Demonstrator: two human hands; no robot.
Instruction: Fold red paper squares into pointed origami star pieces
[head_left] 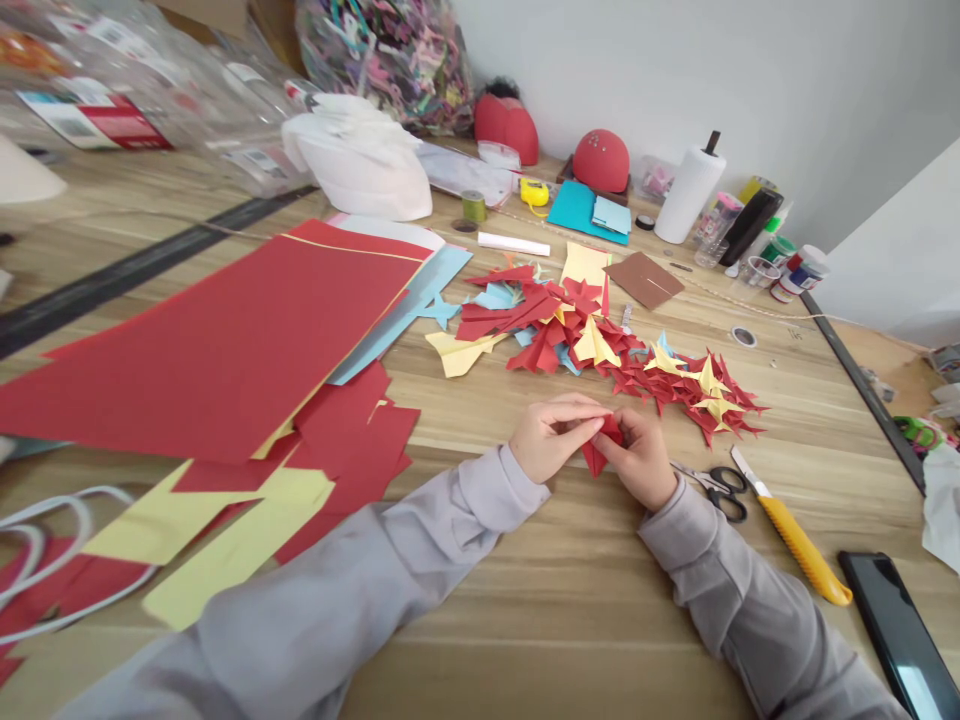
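Both hands meet over the middle of the table around a small folded red paper piece (pixel 595 458). My left hand (pixel 559 432) pinches its upper left side between thumb and fingers. On the other side, my right hand (pixel 639 455) grips the same paper, thumb in front. The fingers cover part of the piece, and its pointed lower end sticks out below. Just beyond the hands lies a heap of folded paper shapes (pixel 551 330), mostly red, with some yellow and blue. A cluster of red and yellow paper stars (pixel 705 390) spreads to the right.
Large red paper sheets (pixel 225 340) and yellow strips (pixel 240 550) lie on the left. Right of my right hand are scissors (pixel 724 490), a yellow utility knife (pixel 799 540) and a black phone (pixel 900 630). Bottles (pixel 806 272) and a paper roll (pixel 688 195) stand at the back.
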